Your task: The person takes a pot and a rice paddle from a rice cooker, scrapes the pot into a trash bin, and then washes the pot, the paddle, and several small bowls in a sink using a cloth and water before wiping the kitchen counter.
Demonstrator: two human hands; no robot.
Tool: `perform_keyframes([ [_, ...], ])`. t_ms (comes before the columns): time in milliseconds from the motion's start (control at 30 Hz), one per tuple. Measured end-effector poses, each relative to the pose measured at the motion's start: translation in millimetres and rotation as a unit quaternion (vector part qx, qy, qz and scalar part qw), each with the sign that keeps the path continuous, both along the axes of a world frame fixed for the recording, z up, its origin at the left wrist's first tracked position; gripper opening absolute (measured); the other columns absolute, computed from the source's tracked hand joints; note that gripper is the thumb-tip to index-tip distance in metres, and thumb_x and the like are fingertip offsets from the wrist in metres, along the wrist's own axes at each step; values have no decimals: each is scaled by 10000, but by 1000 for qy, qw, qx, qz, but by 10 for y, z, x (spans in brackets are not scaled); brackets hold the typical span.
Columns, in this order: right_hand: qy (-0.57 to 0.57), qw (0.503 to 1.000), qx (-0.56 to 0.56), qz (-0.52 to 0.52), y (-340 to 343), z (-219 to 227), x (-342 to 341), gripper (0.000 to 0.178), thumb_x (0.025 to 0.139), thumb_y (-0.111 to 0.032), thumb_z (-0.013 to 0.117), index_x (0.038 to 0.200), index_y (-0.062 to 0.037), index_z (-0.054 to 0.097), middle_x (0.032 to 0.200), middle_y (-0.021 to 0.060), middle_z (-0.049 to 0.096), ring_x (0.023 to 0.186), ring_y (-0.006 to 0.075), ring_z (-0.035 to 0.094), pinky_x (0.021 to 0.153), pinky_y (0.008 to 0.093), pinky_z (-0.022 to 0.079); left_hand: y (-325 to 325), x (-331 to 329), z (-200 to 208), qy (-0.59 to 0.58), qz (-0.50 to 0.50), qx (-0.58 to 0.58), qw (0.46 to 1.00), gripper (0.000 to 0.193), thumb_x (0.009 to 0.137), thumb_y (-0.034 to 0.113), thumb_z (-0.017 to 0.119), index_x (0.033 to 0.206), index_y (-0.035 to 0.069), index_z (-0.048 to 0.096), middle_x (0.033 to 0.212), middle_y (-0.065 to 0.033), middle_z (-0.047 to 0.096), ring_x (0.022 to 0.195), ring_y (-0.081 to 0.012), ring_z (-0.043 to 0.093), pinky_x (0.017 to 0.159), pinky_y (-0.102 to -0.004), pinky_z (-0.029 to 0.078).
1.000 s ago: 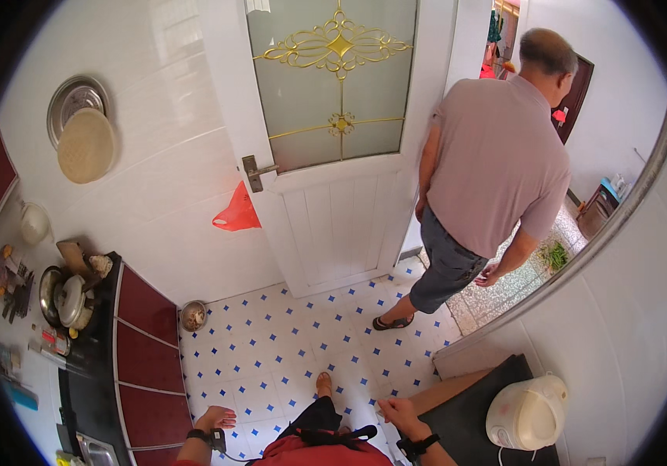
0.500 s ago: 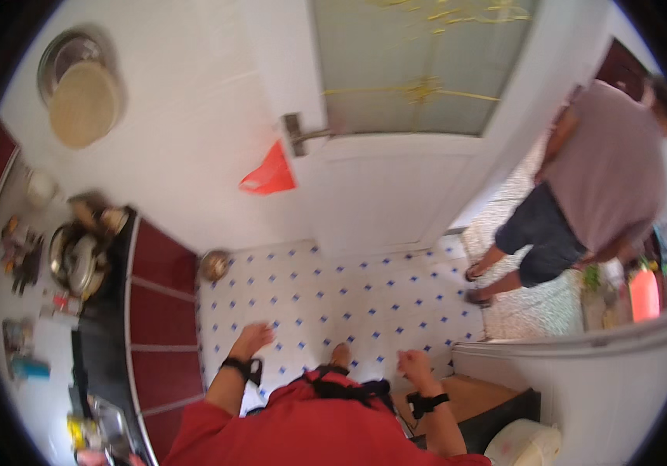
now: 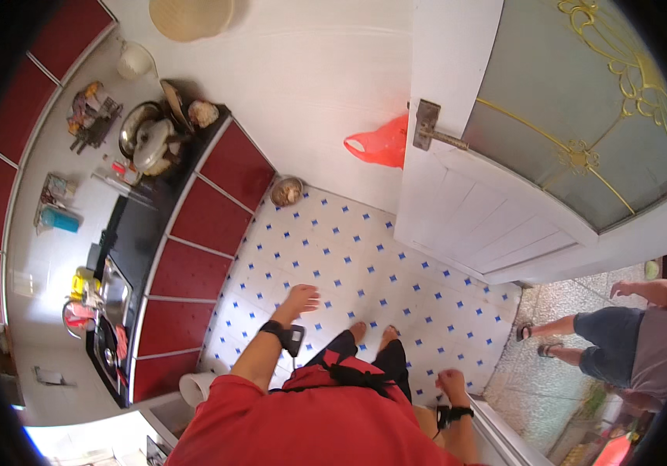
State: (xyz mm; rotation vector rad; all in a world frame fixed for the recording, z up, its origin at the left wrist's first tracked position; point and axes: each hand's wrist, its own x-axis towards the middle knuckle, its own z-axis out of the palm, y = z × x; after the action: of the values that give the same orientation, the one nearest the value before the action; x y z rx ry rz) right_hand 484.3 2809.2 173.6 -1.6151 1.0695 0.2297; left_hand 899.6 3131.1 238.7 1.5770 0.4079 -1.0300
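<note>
My left hand (image 3: 300, 301) hangs over the tiled floor with its fingers loosely stretched and nothing in them. A black strap with a small dark device (image 3: 290, 339) sits at that wrist. My right hand (image 3: 451, 384) is held low on the other side, its fingers curled in, with nothing showing in them. Another black wristband (image 3: 453, 415) circles the right wrist. Neither hand touches anything around it. Below them my bare feet (image 3: 358, 332) stand on white tiles with blue diamonds.
Left runs a black counter (image 3: 138, 233) over red cabinets (image 3: 183, 286), with pots (image 3: 152, 147) and a sink (image 3: 116, 293). A metal bowl (image 3: 287, 191) stands on the floor. Ahead, a white door (image 3: 496, 210) stands open beside a red plastic bag (image 3: 380, 144). At right another person (image 3: 621, 334) stands outside.
My view has swung left, bringing more of the counter and sink into sight. The door and the other person now appear farther right. My left hand's fingers look more extended.
</note>
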Motion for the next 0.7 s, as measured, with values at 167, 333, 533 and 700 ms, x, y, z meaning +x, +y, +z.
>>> perform_keyframes([
  [167,-91,995,29,-39,-688,143,1011,153,823,-109,559,790,34,602,607,70,569,526,136,556,478,242,451,862,-685,-289,-2,90,-5,996,351,841,222,597,1128,40,510,969,-109,587,832,-231,603,729,-360,540],
  [333,-189,964,146,-116,-606,702,2358,171,837,-165,609,891,-3,593,726,65,612,599,137,593,592,257,516,1265,-1271,-456,74,204,29,976,348,862,130,516,1187,11,475,1025,-124,577,860,-258,598,760,-385,530],
  [533,-197,921,327,-82,976,1310,3631,109,834,-174,610,840,-68,587,678,8,561,588,114,523,605,265,465,2108,-1518,-517,-1,216,-159,963,339,888,149,531,1194,20,462,1105,-153,560,971,-272,584,823,-391,520],
  [700,-198,864,460,-60,2775,1530,4422,92,824,-169,627,796,-95,580,647,-20,526,565,104,473,600,284,427,2013,-1168,604,-65,18,-269,961,456,884,188,581,1244,-10,383,1170,-157,527,1025,-251,575,866,-369,506],
])
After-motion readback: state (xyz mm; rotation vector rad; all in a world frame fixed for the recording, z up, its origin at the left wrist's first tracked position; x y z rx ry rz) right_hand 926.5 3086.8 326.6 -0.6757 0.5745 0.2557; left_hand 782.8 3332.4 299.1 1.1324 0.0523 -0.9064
